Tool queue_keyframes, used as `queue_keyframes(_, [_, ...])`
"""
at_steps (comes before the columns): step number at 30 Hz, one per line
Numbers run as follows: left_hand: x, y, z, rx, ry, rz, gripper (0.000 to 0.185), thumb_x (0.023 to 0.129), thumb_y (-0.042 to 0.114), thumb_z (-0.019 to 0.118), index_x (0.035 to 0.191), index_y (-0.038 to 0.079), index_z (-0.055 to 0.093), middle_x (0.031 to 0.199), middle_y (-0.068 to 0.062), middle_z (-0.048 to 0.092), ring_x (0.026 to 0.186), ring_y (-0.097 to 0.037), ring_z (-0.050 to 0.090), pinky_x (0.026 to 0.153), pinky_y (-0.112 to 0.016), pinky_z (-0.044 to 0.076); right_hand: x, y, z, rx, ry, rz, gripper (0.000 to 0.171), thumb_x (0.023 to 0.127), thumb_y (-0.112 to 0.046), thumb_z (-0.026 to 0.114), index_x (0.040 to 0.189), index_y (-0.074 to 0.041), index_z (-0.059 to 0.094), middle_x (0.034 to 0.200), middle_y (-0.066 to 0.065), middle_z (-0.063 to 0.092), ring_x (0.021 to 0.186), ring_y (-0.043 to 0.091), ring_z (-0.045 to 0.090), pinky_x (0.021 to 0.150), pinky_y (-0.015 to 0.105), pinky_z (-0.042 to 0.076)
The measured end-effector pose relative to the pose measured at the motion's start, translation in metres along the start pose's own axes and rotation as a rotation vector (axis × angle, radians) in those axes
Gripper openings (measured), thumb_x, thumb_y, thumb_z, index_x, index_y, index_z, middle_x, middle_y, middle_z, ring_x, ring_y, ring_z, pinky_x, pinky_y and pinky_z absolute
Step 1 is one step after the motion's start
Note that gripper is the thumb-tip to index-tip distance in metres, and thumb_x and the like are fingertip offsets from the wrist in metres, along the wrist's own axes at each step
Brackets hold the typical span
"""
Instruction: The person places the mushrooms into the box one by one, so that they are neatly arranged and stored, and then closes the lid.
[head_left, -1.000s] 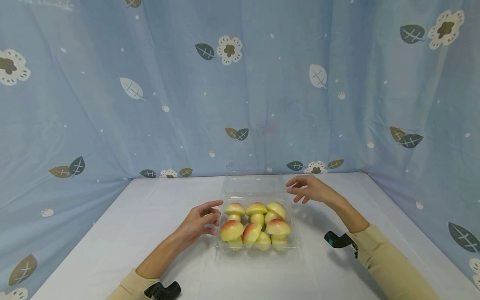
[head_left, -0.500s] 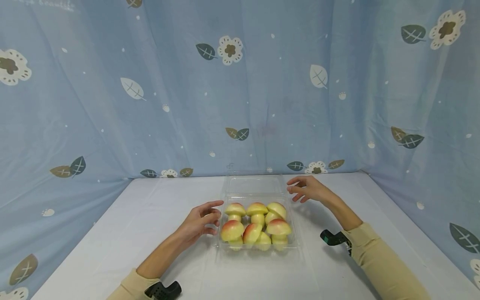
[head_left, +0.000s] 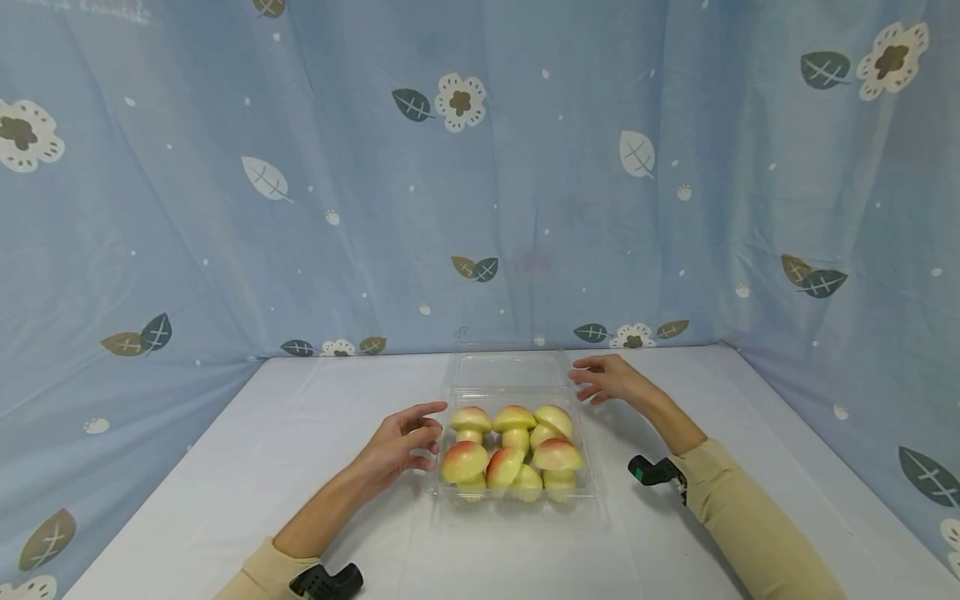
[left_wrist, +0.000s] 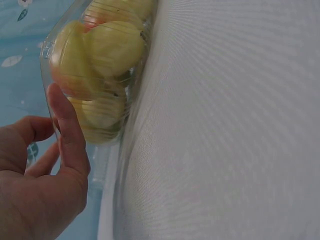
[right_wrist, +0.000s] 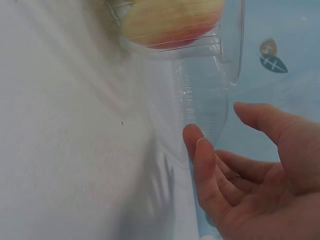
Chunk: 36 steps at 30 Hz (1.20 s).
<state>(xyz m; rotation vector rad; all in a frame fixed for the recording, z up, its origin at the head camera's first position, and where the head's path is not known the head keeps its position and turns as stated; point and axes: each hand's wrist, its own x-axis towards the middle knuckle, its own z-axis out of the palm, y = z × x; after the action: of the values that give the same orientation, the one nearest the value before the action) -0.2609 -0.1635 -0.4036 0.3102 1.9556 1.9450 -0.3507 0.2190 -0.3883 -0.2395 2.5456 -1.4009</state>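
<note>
A transparent hinged plastic box [head_left: 588, 467] stands in the middle of the table, its lid [head_left: 510, 369] folded back behind it. Inside lie several mushroom-shaped pieces [head_left: 557, 454], yellow-green with reddish caps. At the box's left side is my left hand [head_left: 395, 443], fingers loosely bent; in the left wrist view its fingertips [left_wrist: 60, 97] overlap the clear rim. My right hand [head_left: 611, 377] hovers by the right edge of the lid with relaxed, spread fingers and nothing between them. In the right wrist view, its fingertips [right_wrist: 192, 134] are close to the clear lid.
A white cloth [head_left: 360, 383] covers the table. Behind and beside it hangs a blue curtain [head_left: 360, 208] with flower and leaf prints. Each wrist carries a black camera mount [head_left: 327, 581].
My right hand and forearm have shifted slightly left, toward the lid. My left hand, the box and the mushroom-shaped pieces have stayed in place.
</note>
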Motion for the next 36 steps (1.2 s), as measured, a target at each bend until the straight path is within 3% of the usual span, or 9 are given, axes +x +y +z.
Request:
queue_keyframes(8, [0.007,-0.010,-0.004,0.001,0.023,0.018,0.052,0.088,0.020,0.059,0.135,0.014,0.041,0.099,-0.005,0.051,0.073,-0.015,0.055,0.057,-0.029,0.054,0.009,0.002,0.003,0.074,-0.015,0.045,0.056,0.088,-0.037,0.056,0.133,-0.005,0.044,0.126,0.019,0.053,0.088,0.019,0.067,0.073,0.034,0.056])
queue_keyframes(16, [0.004,-0.003,-0.002,-0.005,0.023,-0.001,0.053,0.085,0.006,0.055,0.135,0.014,0.042,0.101,-0.004,0.049,0.073,-0.015,0.055,0.052,-0.028,0.053,0.012,0.000,0.003,0.101,-0.002,0.035,0.054,0.089,-0.035,0.056,0.133,-0.005,0.044,0.124,0.019,0.053,0.084,0.017,0.066,0.071,0.034,0.056])
queue_keyframes(25, [0.003,-0.002,-0.002,0.007,0.025,0.006,0.056,0.083,0.003,0.055,0.136,0.015,0.042,0.109,-0.009,0.046,0.074,-0.017,0.054,0.054,-0.030,0.054,0.010,-0.005,-0.003,0.103,0.039,0.025,0.049,0.089,-0.032,0.056,0.132,-0.010,0.046,0.120,0.017,0.056,0.089,0.028,0.065,0.076,0.041,0.054])
queue_keyframes(31, [0.004,-0.002,-0.002,0.013,0.085,0.018,0.053,0.084,0.008,0.060,0.133,0.017,0.045,0.119,-0.014,0.046,0.079,-0.018,0.055,0.059,-0.031,0.056,0.007,-0.011,-0.005,0.105,0.067,-0.039,0.049,0.090,-0.028,0.057,0.133,-0.010,0.043,0.122,0.023,0.052,0.093,0.037,0.060,0.078,0.047,0.051])
queue_keyframes(36, [0.005,-0.004,-0.002,-0.011,0.136,0.035,0.049,0.085,0.010,0.060,0.132,0.018,0.047,0.126,-0.014,0.047,0.087,-0.016,0.056,0.062,-0.029,0.056,0.008,-0.014,-0.006,0.143,0.099,-0.134,0.051,0.089,-0.023,0.057,0.135,-0.008,0.040,0.117,0.023,0.052,0.085,0.031,0.063,0.076,0.048,0.052])
